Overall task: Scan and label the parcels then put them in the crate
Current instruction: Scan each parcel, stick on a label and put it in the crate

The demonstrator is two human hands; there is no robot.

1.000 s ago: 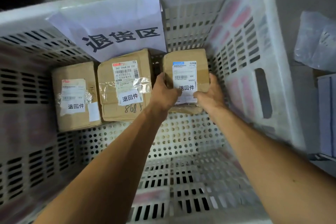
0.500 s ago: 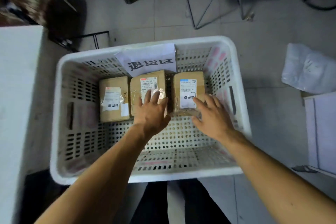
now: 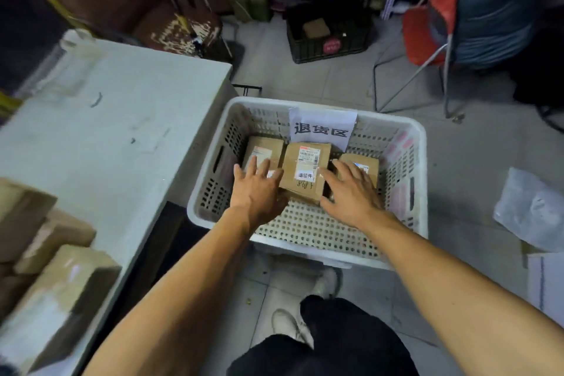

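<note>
A white perforated crate (image 3: 406, 137) stands on the floor with a paper sign on its far wall. Three labelled cardboard parcels lie in a row along that wall: the left parcel (image 3: 268, 146), the middle parcel (image 3: 306, 168) and the right parcel (image 3: 367, 163). My left hand (image 3: 258, 189) hovers with fingers spread over the left parcel, holding nothing. My right hand (image 3: 351, 192) is spread in front of the right parcel and hides part of it, also holding nothing.
A pale table (image 3: 116, 131) stands to the left of the crate, with several cardboard boxes (image 3: 45, 268) at its near left end. A black crate (image 3: 329, 40) and a red chair (image 3: 427, 33) stand behind. A plastic bag (image 3: 531, 210) lies on the floor at right.
Both hands let go of the right parcel, which stays in the crate, and have drawn back with open fingers. The view has risen and swung left, bringing the table into sight.
</note>
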